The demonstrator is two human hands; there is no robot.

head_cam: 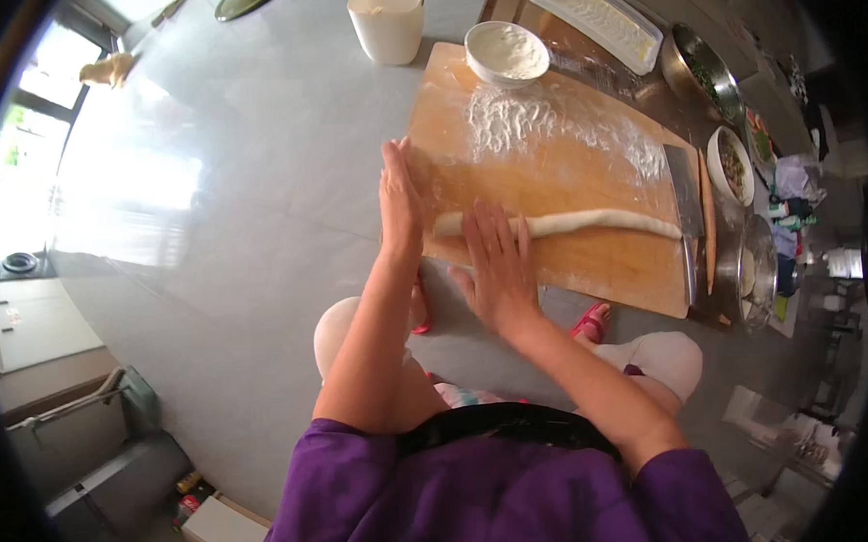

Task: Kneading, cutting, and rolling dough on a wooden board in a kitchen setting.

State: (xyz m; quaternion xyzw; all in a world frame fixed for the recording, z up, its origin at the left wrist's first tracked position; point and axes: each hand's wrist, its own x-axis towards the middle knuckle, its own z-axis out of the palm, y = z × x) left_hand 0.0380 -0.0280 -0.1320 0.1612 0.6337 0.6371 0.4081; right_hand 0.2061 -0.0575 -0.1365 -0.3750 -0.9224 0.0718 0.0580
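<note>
A long rope of dough lies across the near half of a wooden board, thicker at its left end. My right hand rests over the rope left of its middle, palm down and fingers spread. At the board's left edge, my left hand is held on its side with the fingers together and extended; I see nothing in it, though its palm side is hidden. Loose flour is spread over the far part of the board. A cleaver lies along the right edge.
A white bowl of flour stands on the board's far edge, near a white bin. Right of the board are a wooden rolling pin, a bowl of filling, a steel bowl of chopped greens, and a lidded plastic container.
</note>
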